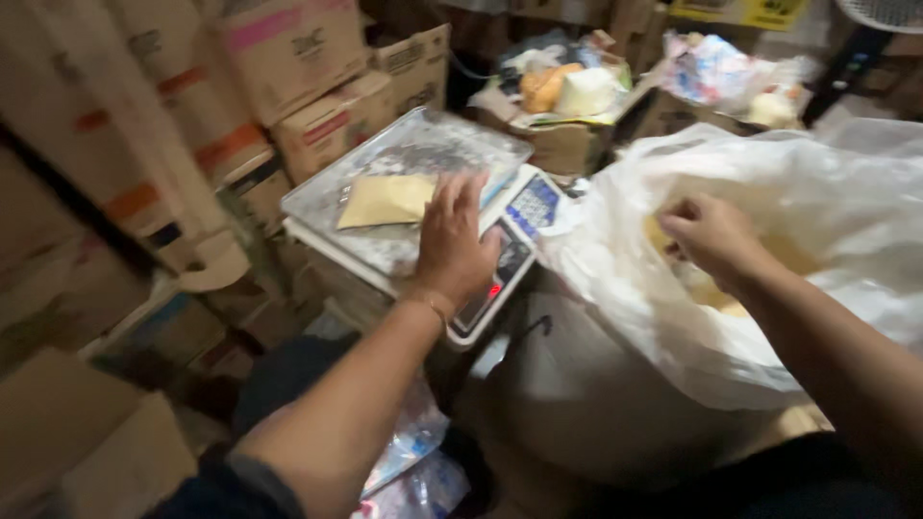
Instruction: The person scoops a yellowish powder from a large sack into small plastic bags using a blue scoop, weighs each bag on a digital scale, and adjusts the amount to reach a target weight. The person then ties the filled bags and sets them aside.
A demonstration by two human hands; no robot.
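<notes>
- The right hand [710, 234] reaches into the mouth of a large white plastic bag [769, 288]; its grip is curled closed on what looks like pale yellow stuff inside, though the fingertips are partly hidden by the film, so I cannot tell just what they pinch.
- To do this well, in my judgement, the bag's rim should stay pushed back from that grip so the film does not fold over the fingers as they lift.
- The left hand [452, 245] lies flat, its grip open and holding nothing, the palm on the front edge of a weighing scale [519, 240].
- Just beyond the left fingertips a flat yellow packet [385, 200] lies on the scale's metal tray [423, 144], apart from the fingers.
- I judge the palm's weight is best kept off the tray, since pressing there could upset a reading; the keypad sits just right of this grip.
- Farther off, cardboard boxes [298, 58] are stacked to the left, and open cartons of wrapped goods [577, 91] stand behind the scale.
</notes>
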